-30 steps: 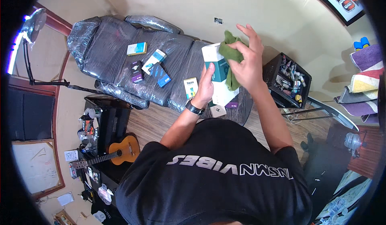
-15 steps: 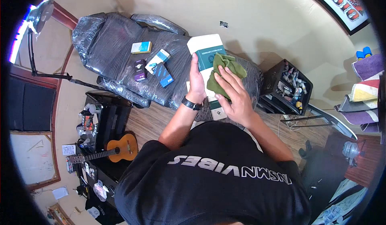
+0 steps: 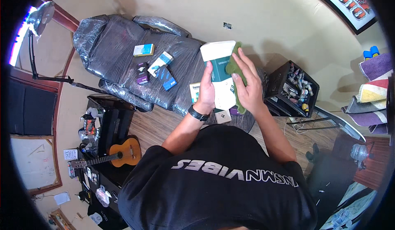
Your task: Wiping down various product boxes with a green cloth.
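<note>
My left hand (image 3: 205, 91) grips the left side of a white and dark green cardboard box (image 3: 224, 91), its thumb lying along the near edge. The box's white end flap (image 3: 219, 49) stands open at the far end. Against the right side of the box, my right hand (image 3: 250, 86) presses a folded green cloth (image 3: 235, 69), with its fingers stretched over it. Part of the cloth hangs below that palm. Close to my left wrist, a white box with dark print (image 3: 194, 92) lies partly hidden. A pale small box (image 3: 223, 116) is nearest my body.
A reclining chair wrapped in clear plastic (image 3: 111, 45) spreads ahead, bearing a white-and-blue box (image 3: 144, 50), a dark purple box (image 3: 142, 73) and a blue box (image 3: 166, 78). To the right is a black cart (image 3: 273, 100) of small bottles. A guitar (image 3: 127, 152) leans at left.
My right hand and the cloth have slid from the box's front face to its right side. The box has shifted slightly right, uncovering more of its face and the box beside my left wrist.
</note>
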Action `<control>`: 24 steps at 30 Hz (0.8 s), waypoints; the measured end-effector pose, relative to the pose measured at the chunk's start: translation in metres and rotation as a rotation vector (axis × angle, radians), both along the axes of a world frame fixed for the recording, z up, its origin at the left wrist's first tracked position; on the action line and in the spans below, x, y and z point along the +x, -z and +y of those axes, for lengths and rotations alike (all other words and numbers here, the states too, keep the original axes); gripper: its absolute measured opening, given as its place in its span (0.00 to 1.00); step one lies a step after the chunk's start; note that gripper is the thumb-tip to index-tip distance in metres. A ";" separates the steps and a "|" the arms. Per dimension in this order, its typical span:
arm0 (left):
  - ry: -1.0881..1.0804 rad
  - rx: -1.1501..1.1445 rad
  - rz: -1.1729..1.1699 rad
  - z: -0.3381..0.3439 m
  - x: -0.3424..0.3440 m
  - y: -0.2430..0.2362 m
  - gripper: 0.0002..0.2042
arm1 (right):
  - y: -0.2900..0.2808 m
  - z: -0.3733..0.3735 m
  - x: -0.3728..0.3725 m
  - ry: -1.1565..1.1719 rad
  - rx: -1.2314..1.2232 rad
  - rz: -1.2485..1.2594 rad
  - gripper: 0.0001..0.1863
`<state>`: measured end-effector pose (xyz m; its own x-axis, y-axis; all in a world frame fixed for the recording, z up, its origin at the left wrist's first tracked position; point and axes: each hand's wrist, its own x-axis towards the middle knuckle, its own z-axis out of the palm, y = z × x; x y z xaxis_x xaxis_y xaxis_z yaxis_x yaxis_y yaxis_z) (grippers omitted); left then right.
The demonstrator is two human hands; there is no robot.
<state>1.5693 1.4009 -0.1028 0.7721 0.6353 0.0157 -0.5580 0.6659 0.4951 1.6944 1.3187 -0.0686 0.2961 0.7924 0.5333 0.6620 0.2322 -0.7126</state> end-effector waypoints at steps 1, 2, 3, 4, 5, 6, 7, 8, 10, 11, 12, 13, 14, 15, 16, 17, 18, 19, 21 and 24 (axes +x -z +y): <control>-0.014 -0.012 -0.017 0.003 -0.001 -0.003 0.33 | 0.001 -0.004 -0.003 -0.015 -0.023 0.000 0.27; -0.070 -0.013 0.023 0.005 0.000 -0.005 0.34 | 0.004 -0.008 -0.006 -0.028 -0.030 0.009 0.27; -0.070 -0.013 0.023 0.006 0.000 -0.006 0.34 | 0.007 -0.012 -0.008 -0.028 -0.030 0.009 0.27; -0.093 0.003 0.013 0.008 -0.001 -0.008 0.34 | 0.010 -0.016 -0.010 -0.028 -0.033 -0.040 0.27; -0.116 0.019 0.003 0.009 -0.001 -0.010 0.34 | 0.013 -0.019 -0.012 -0.027 -0.036 -0.090 0.26; -0.107 0.002 0.005 0.007 0.000 -0.012 0.35 | 0.015 -0.021 -0.013 -0.017 -0.028 -0.085 0.26; -0.108 0.002 0.007 0.006 0.000 -0.008 0.35 | 0.014 -0.022 -0.014 -0.018 -0.029 -0.084 0.26; -0.108 -0.001 0.017 0.005 0.000 -0.002 0.35 | 0.011 -0.023 -0.015 -0.038 -0.027 -0.112 0.26; -0.129 -0.001 0.088 -0.001 0.003 0.002 0.35 | 0.010 -0.026 -0.018 -0.053 -0.026 -0.139 0.26; -0.150 0.018 0.134 -0.003 0.004 0.004 0.34 | 0.010 -0.027 -0.022 -0.093 -0.008 -0.121 0.27; -0.173 -0.027 0.142 -0.004 0.006 0.012 0.34 | 0.010 -0.028 -0.024 -0.133 0.010 -0.103 0.27; -0.198 -0.071 0.150 -0.005 0.008 0.018 0.33 | 0.011 -0.028 -0.025 -0.131 0.010 -0.102 0.27; -0.195 -0.072 0.151 -0.005 0.009 0.023 0.33 | 0.011 -0.028 -0.026 -0.136 0.033 -0.085 0.27; -0.262 -0.069 0.106 -0.005 0.010 0.029 0.31 | 0.011 -0.028 -0.027 -0.142 0.057 -0.068 0.28; -0.335 -0.065 0.061 -0.006 0.010 0.033 0.30 | 0.013 -0.028 -0.026 -0.144 0.059 -0.049 0.25; -0.340 -0.065 0.061 -0.005 0.013 0.039 0.30 | 0.014 -0.029 -0.025 -0.149 0.059 -0.049 0.25; -0.443 -0.017 0.113 -0.002 0.019 0.044 0.29 | 0.014 -0.029 -0.023 -0.150 0.067 0.021 0.23; -0.542 0.031 0.165 -0.002 0.022 0.038 0.28 | 0.014 -0.030 -0.021 -0.147 0.075 0.091 0.22; -0.409 0.048 0.143 -0.003 0.023 0.026 0.29 | 0.021 -0.028 -0.016 -0.123 0.085 0.149 0.22; -0.202 0.121 0.184 0.018 0.021 0.042 0.22 | 0.023 -0.015 -0.013 -0.046 0.114 0.408 0.21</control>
